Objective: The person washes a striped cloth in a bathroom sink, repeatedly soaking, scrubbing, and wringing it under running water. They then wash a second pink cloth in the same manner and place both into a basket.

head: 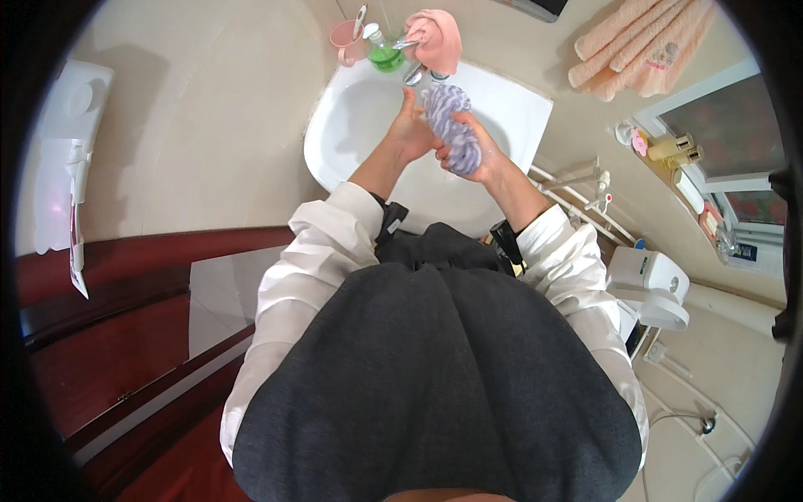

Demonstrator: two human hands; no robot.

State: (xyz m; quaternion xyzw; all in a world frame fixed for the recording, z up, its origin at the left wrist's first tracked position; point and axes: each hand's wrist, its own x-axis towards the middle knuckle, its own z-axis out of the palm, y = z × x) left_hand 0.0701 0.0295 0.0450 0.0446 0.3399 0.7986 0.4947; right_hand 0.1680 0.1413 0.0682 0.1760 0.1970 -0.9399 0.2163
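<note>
My right hand [487,152] is wrapped around a bunched purple-and-white striped cloth [453,125], its thumb lying across the front. Close by on the left is my left hand [411,128], thumb raised and apart from the fingers. Some of its fingertips pass beside or behind the cloth, and whether they touch it is hidden. Both hands are over a white washbasin [389,169]. Just beyond them, a chrome faucet [414,74] stands at the basin's back, with a pink cloth [436,41] draped over it.
Behind the basin stand a pump bottle of green liquid [384,56] and a pink cup [347,42] holding a toothbrush. A peach towel [640,53] hangs at upper right. White pipes [574,197] run along the right wall, below a window ledge with bottles [671,147]. Dark red cabinetry [113,351] is at left.
</note>
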